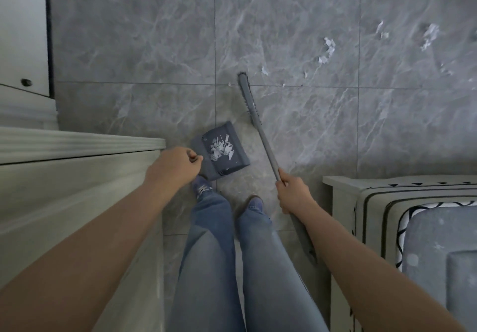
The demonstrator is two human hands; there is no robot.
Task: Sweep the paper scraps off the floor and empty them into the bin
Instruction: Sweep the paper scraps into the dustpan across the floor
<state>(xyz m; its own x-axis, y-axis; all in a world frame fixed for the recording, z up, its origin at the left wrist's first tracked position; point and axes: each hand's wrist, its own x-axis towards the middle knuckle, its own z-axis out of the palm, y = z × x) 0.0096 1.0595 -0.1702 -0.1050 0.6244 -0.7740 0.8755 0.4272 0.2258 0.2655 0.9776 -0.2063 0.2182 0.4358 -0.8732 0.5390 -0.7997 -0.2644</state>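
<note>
Take the dustpan [220, 151] as your marker. Far to its left stands a pale cabinet [77, 151], its top edge reaching almost to the pan. Just left of the pan, your left hand [175, 167] is curled into a fist, presumably around the pan's upright handle; the handle itself is hidden under your fingers, so I cannot tell how firmly it is held. The pan sits on the grey tiled floor [129, 47] just ahead of your left shoe [202, 187], already carrying a small heap of white paper scraps [220, 148].

Right of the pan, the broom [254, 115] slants away from it, its head resting on the floor beyond the pan. Your right hand [291, 192] is clenched round the broom's shaft. Farther right and beyond the broom head, loose scraps [326, 50] lie scattered on the tiles, well apart from the pan, some trailing toward the frame's right edge. A patterned cloth-covered unit [402, 228] stands at the pan's near right.

The risks, as I judge them: tilt or jolt the pan while reaching for the far scraps and the collected heap slides out. Sweep too briskly and the light pieces flutter past the lip or under the furniture. No bin is in view, so you will carry a loaded pan.
</note>
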